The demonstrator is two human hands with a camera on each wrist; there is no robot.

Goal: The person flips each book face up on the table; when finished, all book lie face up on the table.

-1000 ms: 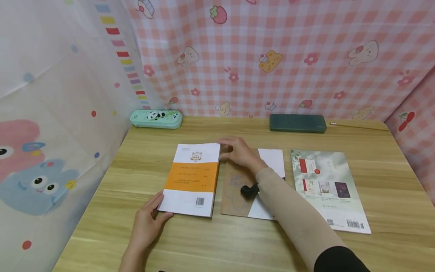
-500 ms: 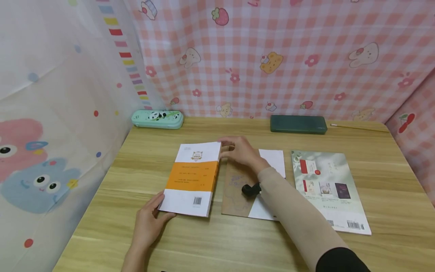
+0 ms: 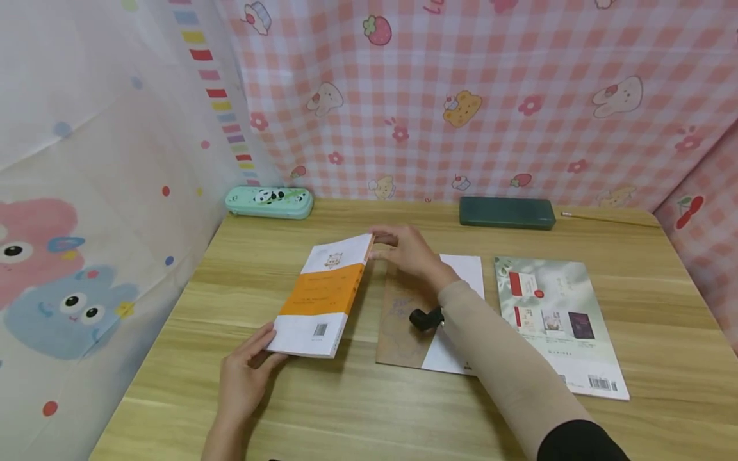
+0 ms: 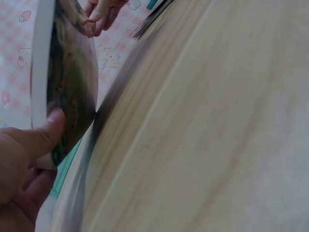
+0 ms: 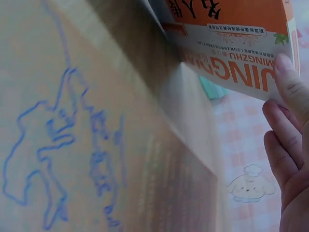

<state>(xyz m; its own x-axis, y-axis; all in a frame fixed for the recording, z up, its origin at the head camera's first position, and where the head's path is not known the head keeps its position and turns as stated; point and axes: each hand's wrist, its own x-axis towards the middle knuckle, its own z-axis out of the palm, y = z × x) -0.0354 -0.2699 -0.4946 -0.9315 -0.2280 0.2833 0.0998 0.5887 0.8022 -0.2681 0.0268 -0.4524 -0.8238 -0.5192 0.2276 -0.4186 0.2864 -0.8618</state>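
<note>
A white paperback book point(image 3: 323, 291) with an orange band and a barcode is held tilted over the left of the table, its right side raised. My left hand point(image 3: 246, 378) pinches its near left corner; in the left wrist view the thumb point(image 4: 48, 133) presses on the dark picture cover underneath. My right hand point(image 3: 412, 256) grips the far right corner. The right wrist view shows the book's orange-and-white cover point(image 5: 231, 53) with large printed letters, thumb on it, fingers behind. Beneath the right forearm lies a brown and white booklet point(image 3: 400, 339), marked with blue pen lines.
A pale green magazine point(image 3: 562, 320) lies at the right of the wooden table point(image 3: 369, 416). Along the back edge are a mint panda pencil case point(image 3: 269, 202), a dark green case point(image 3: 507, 212) and a pencil point(image 3: 608, 219). Checked pink cloth point(image 3: 426, 96) hangs behind.
The book has gone from nearly flat to tilted, its right edge lifted and its near end shifted left. Both hands keep their hold on it, the right one slightly higher.
</note>
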